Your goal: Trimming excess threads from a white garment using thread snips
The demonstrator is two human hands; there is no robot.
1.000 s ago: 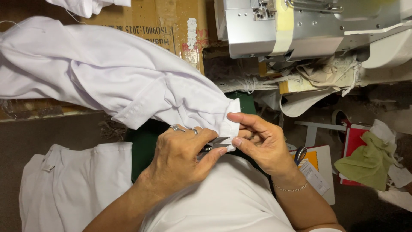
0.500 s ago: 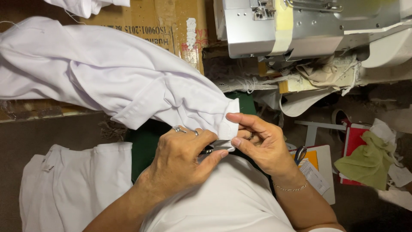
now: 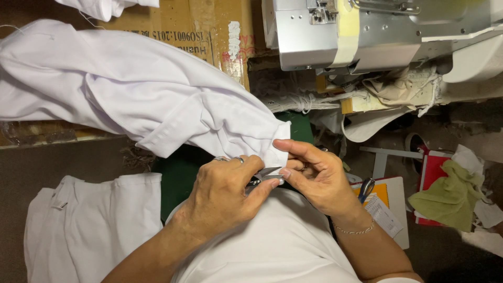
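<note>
White garment (image 3: 136, 99) lies over the lap, its cuff edge pinched by the right hand (image 3: 319, 175) so it stays flat | left hand (image 3: 225, 191), fingers clenched on small snips (image 3: 264, 175), blades at that edge | sewing machine (image 3: 367, 31) behind

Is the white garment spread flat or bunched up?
Bunched up. The white garment lies in rumpled folds, and the right hand pinches its edge beside the left hand.
</note>
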